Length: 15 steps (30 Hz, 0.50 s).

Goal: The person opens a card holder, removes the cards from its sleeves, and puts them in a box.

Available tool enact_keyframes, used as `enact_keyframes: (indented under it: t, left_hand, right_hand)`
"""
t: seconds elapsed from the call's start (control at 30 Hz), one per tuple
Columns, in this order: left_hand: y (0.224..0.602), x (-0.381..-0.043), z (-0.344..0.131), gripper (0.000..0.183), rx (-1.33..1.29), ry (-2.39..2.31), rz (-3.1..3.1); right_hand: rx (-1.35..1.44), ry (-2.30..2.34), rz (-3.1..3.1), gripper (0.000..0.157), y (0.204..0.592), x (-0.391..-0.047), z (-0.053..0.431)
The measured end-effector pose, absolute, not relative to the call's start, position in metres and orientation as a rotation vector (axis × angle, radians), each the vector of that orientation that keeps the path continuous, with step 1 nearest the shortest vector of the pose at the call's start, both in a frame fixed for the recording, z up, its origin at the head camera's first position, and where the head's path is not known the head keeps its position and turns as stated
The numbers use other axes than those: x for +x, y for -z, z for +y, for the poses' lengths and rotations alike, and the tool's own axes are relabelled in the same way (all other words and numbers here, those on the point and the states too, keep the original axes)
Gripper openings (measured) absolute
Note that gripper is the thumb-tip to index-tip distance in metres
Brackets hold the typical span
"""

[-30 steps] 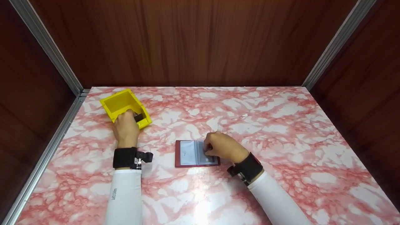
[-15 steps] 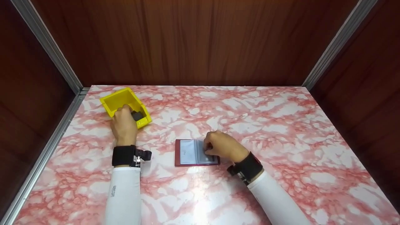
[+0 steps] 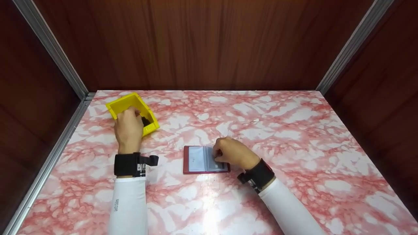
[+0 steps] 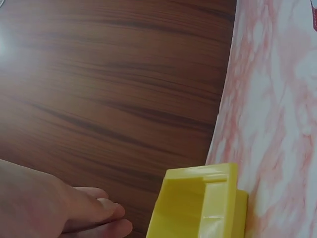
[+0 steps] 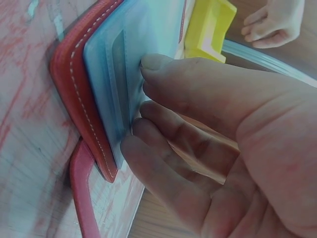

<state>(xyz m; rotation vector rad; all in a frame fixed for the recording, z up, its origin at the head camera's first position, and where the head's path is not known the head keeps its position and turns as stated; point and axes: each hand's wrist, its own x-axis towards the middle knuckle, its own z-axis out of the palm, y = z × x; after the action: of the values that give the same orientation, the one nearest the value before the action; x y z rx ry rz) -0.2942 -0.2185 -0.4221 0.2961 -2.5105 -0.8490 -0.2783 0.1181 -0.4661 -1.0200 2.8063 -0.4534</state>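
A red card holder (image 3: pixel 186 160) with white stitching lies spread on the table, its clear plastic sleeves (image 3: pixel 196 159) showing. My right hand (image 3: pixel 235 152) pinches the right-hand sleeves at their outer edge; in the right wrist view the thumb (image 5: pixel 156 62) lies on the top sleeve and the fingers curl under the edge. My left hand (image 3: pixel 129 125) is over the near side of a yellow bin (image 3: pixel 151 129), fingers loosely bent with nothing between them in the right wrist view. A small dark thing (image 3: pixel 145 121) lies inside the bin, partly covered by the hand.
The table (image 3: pixel 277 120) has a red and white marbled top. Dark wood-grain panels (image 3: pixel 202 45) rise behind it and at both sides, with metal rails (image 3: pixel 55 42) at the corners. A red strap (image 5: pixel 81 183) shows below the card holder in the right wrist view.
My left hand has let go of the dark thing, which now lies in the bin, and has drawn up slightly to the left. The right hand and card holder stay put.
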Motion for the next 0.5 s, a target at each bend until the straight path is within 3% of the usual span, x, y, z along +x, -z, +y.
enact_keyframes:
  t: [0.5]
  left_hand:
    - [0.385, -0.256, -0.150, 0.016, -0.096, 0.936, -2.610]
  right_hand:
    - [-1.057, 0.435, 2.803, 0.011, 0.460, -0.279, 0.124]
